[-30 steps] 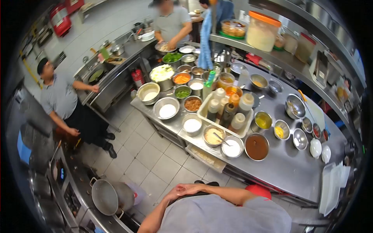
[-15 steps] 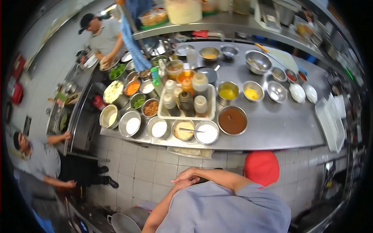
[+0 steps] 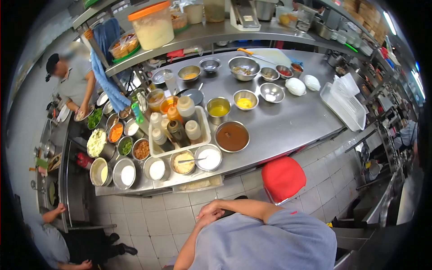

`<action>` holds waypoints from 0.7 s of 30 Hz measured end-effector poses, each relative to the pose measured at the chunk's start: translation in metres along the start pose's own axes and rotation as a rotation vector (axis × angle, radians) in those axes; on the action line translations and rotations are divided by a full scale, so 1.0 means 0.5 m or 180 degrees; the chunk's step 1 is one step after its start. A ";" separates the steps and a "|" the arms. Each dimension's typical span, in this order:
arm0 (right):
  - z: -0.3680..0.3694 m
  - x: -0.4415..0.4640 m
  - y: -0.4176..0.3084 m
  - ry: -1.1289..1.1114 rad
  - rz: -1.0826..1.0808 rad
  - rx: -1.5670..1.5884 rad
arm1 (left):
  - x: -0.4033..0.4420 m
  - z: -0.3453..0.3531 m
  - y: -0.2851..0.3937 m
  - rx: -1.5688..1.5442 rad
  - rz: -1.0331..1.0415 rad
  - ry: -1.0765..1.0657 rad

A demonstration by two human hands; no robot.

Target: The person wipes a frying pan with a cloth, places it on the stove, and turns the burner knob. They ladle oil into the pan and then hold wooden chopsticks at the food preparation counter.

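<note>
Both my hands are together low in front of my body, beyond the grey shirt. My right hand (image 3: 209, 208) lies over my left hand (image 3: 207, 219), its fingers closed round it. The left hand's fingers are mostly hidden, and no object shows in either hand. Beyond them stands the steel table (image 3: 288, 121). Nearest on its edge are a bowl of white powder (image 3: 209, 157) with a spoon, a bowl of yellowish crumbs (image 3: 183, 163) and a pot of brown sauce (image 3: 232, 137). Behind these, a white bin (image 3: 206, 130) holds squeeze bottles.
A red stool (image 3: 283, 179) stands right of my hands. Two co-workers are at the left, one handling a bowl (image 3: 82, 113). A steel shelf (image 3: 198, 37) with tubs overhangs the table. White trays (image 3: 344, 108) sit at its right end.
My view has turned right: the table and co-workers have shifted left, and the red stool shows more fully. My hands remain together. The large pot at the lower left has left the view.
</note>
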State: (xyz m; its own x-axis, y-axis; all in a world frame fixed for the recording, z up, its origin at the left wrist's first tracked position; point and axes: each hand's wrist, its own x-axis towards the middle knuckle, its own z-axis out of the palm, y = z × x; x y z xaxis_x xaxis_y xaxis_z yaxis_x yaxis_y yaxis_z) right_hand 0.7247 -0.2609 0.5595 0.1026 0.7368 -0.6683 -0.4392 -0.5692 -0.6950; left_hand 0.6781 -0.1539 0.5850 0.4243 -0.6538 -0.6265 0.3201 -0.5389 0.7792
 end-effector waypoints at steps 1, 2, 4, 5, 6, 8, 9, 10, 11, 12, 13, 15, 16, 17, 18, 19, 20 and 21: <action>0.009 -0.010 0.006 0.0166 0.0013 0.0151 | 0.006 0.005 0.004 0.0011 0.0014 -0.0044; 0.009 -0.017 0.010 0.0317 0.0011 0.0299 | 0.012 0.011 0.007 0.0023 0.0017 -0.0074; -0.006 -0.033 0.026 0.0363 -0.0100 0.0212 | 0.022 0.024 0.016 0.0039 0.0043 -0.0149; -0.016 -0.010 0.058 0.0343 -0.0107 0.0015 | 0.029 0.030 0.021 0.0044 0.0058 -0.0171; -0.019 0.003 0.083 0.0319 -0.0107 -0.0182 | 0.037 0.034 0.028 0.0050 0.0074 -0.0187; -0.030 -0.023 0.093 0.0374 -0.0172 -0.0170 | 0.054 0.041 0.044 0.0067 0.0096 -0.0215; -0.029 -0.045 0.086 0.0341 0.0010 -0.0106 | 0.064 0.045 0.051 0.0063 0.0102 -0.0218; -0.033 -0.067 0.078 0.0311 0.0184 -0.0041 | 0.074 0.047 0.057 0.0074 0.0100 -0.0224; -0.047 0.007 0.151 0.0531 -0.0262 0.0144 | 0.080 0.051 0.062 0.0075 0.0096 -0.0211; -0.049 -0.019 0.139 0.0543 -0.0264 0.0123 | 0.086 0.054 0.065 0.0071 0.0087 -0.0208; -0.046 -0.045 0.128 0.0554 -0.0132 0.0286 | 0.094 0.055 0.068 0.0064 0.0078 -0.0190; -0.063 -0.053 0.128 0.0451 0.0026 0.0398 | 0.097 0.058 0.061 0.0028 0.0028 -0.0135; -0.071 -0.054 0.127 0.0444 -0.0006 0.0371 | 0.099 0.060 0.057 0.0018 0.0011 -0.0105; -0.078 -0.053 0.126 0.0324 -0.0064 0.0227 | 0.099 0.058 0.057 0.0001 -0.0020 -0.0074; -0.079 -0.065 0.112 0.0197 -0.0119 0.0088 | 0.099 0.056 0.056 -0.0011 -0.0041 -0.0047; -0.079 -0.082 0.102 0.0127 0.0022 0.0122 | 0.100 0.055 0.057 -0.0007 -0.0059 -0.0020; -0.082 -0.085 0.097 0.0105 0.0001 0.0108 | 0.099 0.054 0.059 -0.0020 -0.0077 0.0004; -0.087 -0.091 0.092 -0.0418 0.0121 0.0221 | 0.101 0.053 0.061 -0.0027 -0.0082 0.0030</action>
State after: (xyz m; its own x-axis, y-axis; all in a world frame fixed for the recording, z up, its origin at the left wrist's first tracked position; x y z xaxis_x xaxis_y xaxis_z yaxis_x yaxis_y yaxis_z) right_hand 0.7388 -0.3365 0.5461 -0.0310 0.7592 -0.6501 -0.5017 -0.5744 -0.6468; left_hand 0.6871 -0.2173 0.5767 0.4238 -0.6346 -0.6463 0.3383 -0.5510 0.7629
